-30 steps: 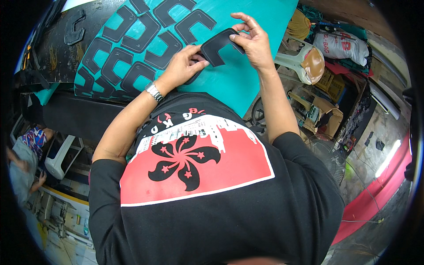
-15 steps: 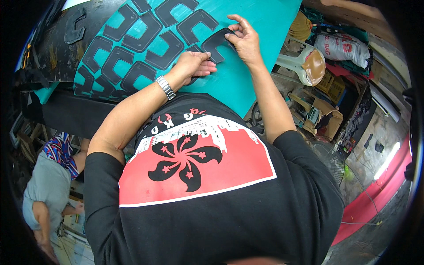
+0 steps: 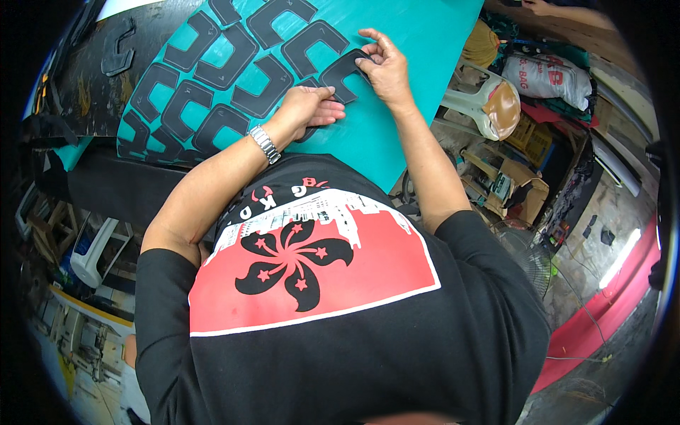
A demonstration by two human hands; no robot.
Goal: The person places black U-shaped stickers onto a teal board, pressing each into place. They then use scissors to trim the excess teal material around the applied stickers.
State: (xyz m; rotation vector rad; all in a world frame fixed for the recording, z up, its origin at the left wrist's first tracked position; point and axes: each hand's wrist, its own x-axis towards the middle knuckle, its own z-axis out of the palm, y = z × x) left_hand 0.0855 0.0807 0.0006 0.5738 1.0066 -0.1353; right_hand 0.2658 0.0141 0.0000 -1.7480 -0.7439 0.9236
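A dark C-shaped flat piece (image 3: 334, 71) is held up between my two hands over a teal sheet (image 3: 397, 120). My right hand (image 3: 386, 73) pinches its upper right corner between thumb and forefinger, the other fingers raised. At the lower end, the thumb of my left hand (image 3: 309, 110) lies against the piece, with the fingers partly curled below. Another dark piece lies partly hidden under my left hand. Similar C-shaped pieces (image 3: 227, 60) cover the left part of the sheet in uneven rows. A metal-band watch (image 3: 265, 144) circles my left wrist.
One dark piece (image 3: 119, 49) lies on the worn black tabletop (image 3: 88, 78) at far left. To the right stand a pale plastic stool (image 3: 471, 106) with a brown seat cover, a white sack (image 3: 549, 81), a cardboard box (image 3: 524, 191) and a fan (image 3: 524, 251). Someone else's hand (image 3: 542, 7) shows at top right.
Both hands and the piece have shifted very slightly left. The person in grey at lower left has almost gone from view, uncovering a white plastic stool there.
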